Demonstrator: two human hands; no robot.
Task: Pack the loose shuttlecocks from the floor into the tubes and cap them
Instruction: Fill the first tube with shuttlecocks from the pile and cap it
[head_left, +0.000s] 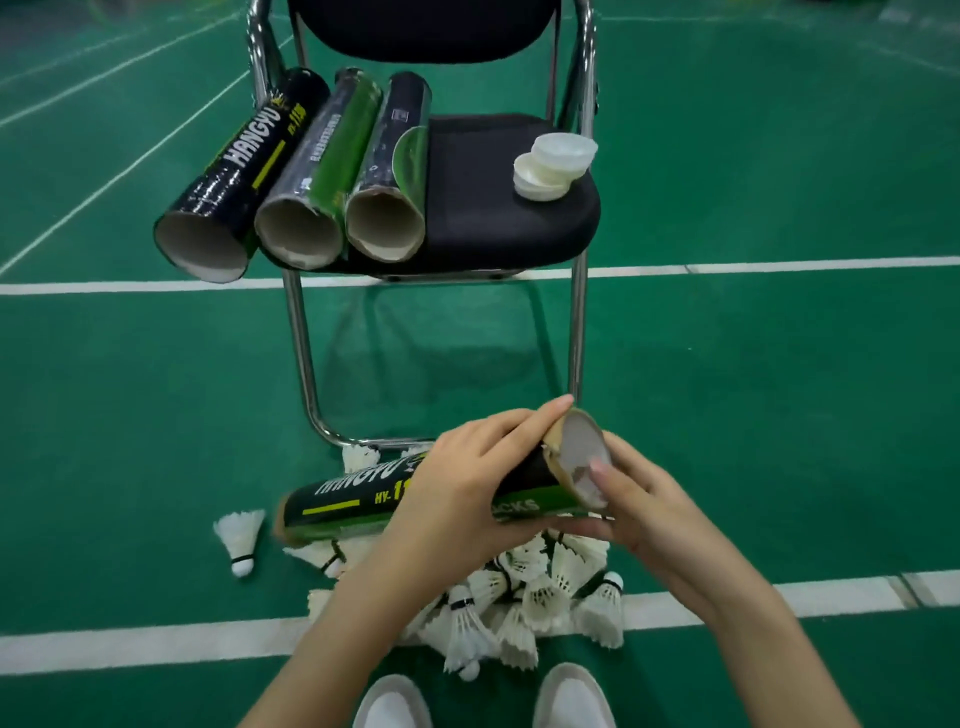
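Black tube (353, 506) with yellow stripe; white shuttlecocks (524, 597); green floor (753, 389)

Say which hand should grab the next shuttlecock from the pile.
Right, probably. The left hand is wrapped around the tube, steadying it, while the right hand sits at the tube's open end, only lightly supporting it, directly above the shuttlecock pile.

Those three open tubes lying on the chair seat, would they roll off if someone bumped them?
Probably. The three open tubes are round cardboard cylinders lying on their sides, so a sideways nudge would likely roll them. Their open ends already overhang the chair seat's front edge, the leftmost furthest, so it may slide or tip off first. They look empty, thus light and easily shifted.
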